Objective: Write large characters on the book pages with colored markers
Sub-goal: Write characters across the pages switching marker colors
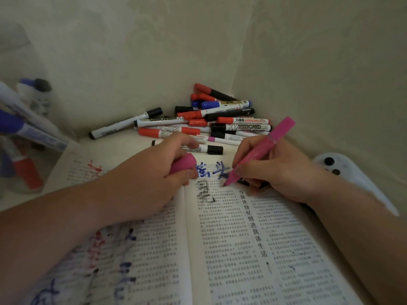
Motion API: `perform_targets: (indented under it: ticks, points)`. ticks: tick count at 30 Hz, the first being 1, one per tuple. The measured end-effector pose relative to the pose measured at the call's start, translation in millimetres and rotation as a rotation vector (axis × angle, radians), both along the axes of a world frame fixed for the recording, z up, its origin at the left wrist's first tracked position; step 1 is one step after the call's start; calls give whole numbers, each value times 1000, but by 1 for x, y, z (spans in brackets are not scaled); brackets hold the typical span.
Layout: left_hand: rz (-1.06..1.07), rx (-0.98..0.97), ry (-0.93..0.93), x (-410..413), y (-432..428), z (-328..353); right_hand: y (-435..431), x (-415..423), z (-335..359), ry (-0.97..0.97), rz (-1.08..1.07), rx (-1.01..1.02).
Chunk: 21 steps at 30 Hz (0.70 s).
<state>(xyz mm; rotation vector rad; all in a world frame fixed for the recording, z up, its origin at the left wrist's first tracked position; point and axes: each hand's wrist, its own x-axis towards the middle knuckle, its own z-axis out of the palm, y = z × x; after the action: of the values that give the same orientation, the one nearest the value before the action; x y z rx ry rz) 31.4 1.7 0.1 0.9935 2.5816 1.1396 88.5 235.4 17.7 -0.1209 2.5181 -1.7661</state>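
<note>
A big book lies open and fills the lower half of the view. Its pages are full of small print. The right hand, at about 3 o'clock from the middle of the book, holds a pink marker. The fingers are squeezed shut around the marker's body. The marker leans, with its back end pointing up toward 1 o'clock. Its tip touches the right page near the top, just beside a big blue character and above a big black character.

The left hand rests on the left page, close to the fold of the book. Its fingers are curled tight around a pink cap. The cap pokes out between the thumb and the fingers.

The left page has red marks near the top, at 10 o'clock, and smudged red and blue writing low down, at 7 o'clock.

A pile of markers lies past the book at 12 o'clock, against a pale wall. They have red, blue and black caps. One black-capped marker lies just behind the left hand.

At 9 o'clock, a clear jar holds more markers, but it looks blurry. At 3 o'clock, a white thing with black dots lies just behind the right wrist.
</note>
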Motion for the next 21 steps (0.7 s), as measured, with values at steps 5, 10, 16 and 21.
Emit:
perform_targets:
  ticks: [5, 10, 16, 21]
  points:
    - [21, 28, -18, -3, -1, -3, -3, 1, 1, 5, 5, 59]
    - [2, 11, 35, -2, -2, -2, -3, 1, 0, 7, -40, 112]
    - [-34, -1, 30, 1, -1, 1, -4, 3, 5, -37, 74, 139]
    - [-38, 29, -20, 2, -1, 1, -2, 0, 1, 35, -40, 137]
